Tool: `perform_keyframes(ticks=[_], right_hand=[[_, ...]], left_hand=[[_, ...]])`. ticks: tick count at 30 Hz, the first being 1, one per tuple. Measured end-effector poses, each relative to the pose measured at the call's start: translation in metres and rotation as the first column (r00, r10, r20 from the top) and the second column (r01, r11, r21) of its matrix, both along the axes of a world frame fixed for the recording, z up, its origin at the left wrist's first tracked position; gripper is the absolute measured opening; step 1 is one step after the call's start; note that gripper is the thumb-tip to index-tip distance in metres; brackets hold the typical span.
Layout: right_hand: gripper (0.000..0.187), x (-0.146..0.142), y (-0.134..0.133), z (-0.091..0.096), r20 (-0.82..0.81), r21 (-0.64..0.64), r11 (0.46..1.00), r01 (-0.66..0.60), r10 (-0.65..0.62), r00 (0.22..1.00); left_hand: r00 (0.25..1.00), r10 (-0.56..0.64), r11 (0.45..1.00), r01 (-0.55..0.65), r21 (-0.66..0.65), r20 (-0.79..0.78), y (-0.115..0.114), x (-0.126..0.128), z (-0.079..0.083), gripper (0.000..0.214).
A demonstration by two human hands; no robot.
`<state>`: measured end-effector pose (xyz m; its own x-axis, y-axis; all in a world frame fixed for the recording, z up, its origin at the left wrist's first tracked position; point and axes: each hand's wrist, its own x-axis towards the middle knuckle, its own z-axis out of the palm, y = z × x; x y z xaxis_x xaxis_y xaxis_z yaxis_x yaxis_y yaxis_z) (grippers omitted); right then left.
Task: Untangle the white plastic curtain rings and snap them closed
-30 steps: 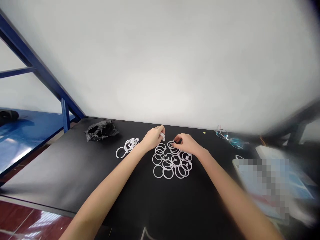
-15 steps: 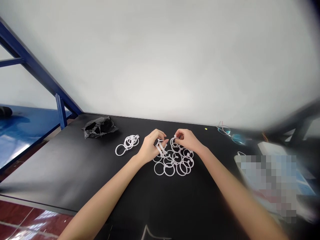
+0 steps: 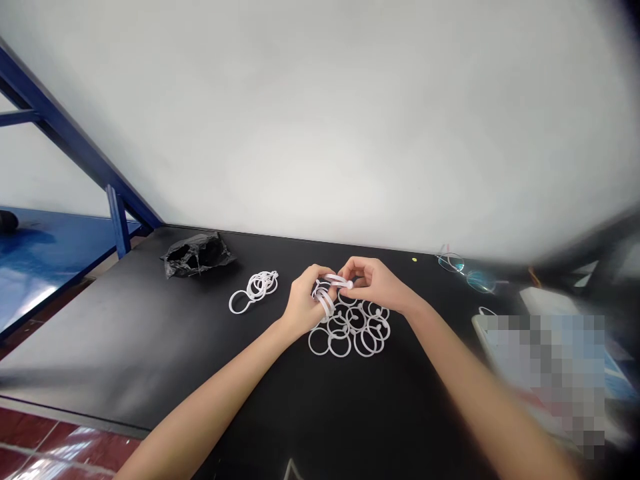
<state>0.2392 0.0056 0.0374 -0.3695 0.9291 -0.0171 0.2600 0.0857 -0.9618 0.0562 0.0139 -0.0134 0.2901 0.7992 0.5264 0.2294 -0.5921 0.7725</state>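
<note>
Already bunched: small ring cluster (image 3: pixel 253 288) lay apart.
Loose: ring heap (image 3: pixel 357 331) lay beneath both hands.
Left hand (image 3: pixel 301 305): fingers curled around several rings (image 3: pixel 324 298).
Right hand (image 3: pixel 375 285): fingertips pinched one ring (image 3: pixel 339 281).

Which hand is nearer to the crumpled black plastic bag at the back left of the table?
Left. The left hand, gripping white plastic rings, sits right of the crumpled black plastic bag. The right hand is farther right, beyond the left, pinching one of them.

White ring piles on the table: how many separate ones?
2: a small bunch left of the left hand, a larger spread below the right hand. Both hands hold more rings and may hide others.
</note>
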Motion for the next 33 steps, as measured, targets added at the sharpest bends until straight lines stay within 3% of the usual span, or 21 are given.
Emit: perform_keyframes(ticks=[5,8,10,12,15,20,27,30,33], right_hand=[[0.027,0.011,0.006,-0.005,-0.025,0.01,0.997,-0.081,0.081,0.996],[0.022,0.013,0.012,-0.02,0.15,0.062,0.998,0.027,-0.036,0.988],[0.018,0.007,0.014,-0.032,0.302,0.163,0.981,0.101,-0.147,0.942],[0.017,-0.003,0.013,-0.044,0.36,0.255,0.958,0.128,-0.217,0.907],[0.019,-0.018,0.011,-0.056,0.412,0.357,0.927,0.118,-0.269,0.871],[0.007,-0.024,0.008,-0.057,0.516,0.392,0.917,0.072,-0.283,0.808],[0.012,-0.015,0.009,-0.05,0.394,0.311,0.93,0.195,-0.313,0.865],[0.01,-0.015,0.009,-0.042,0.288,0.309,0.907,0.287,-0.377,0.881],[0.014,-0.018,0.006,-0.034,0.122,0.239,0.915,0.325,-0.36,0.925]], left_hand=[[0.997,0.071,0.981,-0.07,0.18,0.0,0.004,-0.005,0.0,0.012],[0.997,0.065,0.96,-0.054,0.276,-0.03,0.009,-0.01,0.001,0.014],[0.996,0.08,0.945,-0.065,0.32,-0.035,0.011,-0.013,0.002,0.011],[0.994,0.112,0.936,-0.099,0.336,-0.019,0.012,-0.016,0.005,0.006],[0.989,0.15,0.932,-0.142,0.334,0.001,0.01,-0.022,0.009,0.015],[0.987,0.147,0.947,-0.121,0.296,-0.064,0.007,-0.028,0.016,0.023],[0.996,0.038,0.983,-0.023,0.18,-0.082,0.005,-0.029,0.019,0.006],[0.993,-0.001,0.995,0.013,0.099,-0.119,0.004,-0.028,0.017,0.017],[0.992,-0.053,0.999,0.053,-0.001,-0.118,0.002,-0.026,0.013,0.03]])
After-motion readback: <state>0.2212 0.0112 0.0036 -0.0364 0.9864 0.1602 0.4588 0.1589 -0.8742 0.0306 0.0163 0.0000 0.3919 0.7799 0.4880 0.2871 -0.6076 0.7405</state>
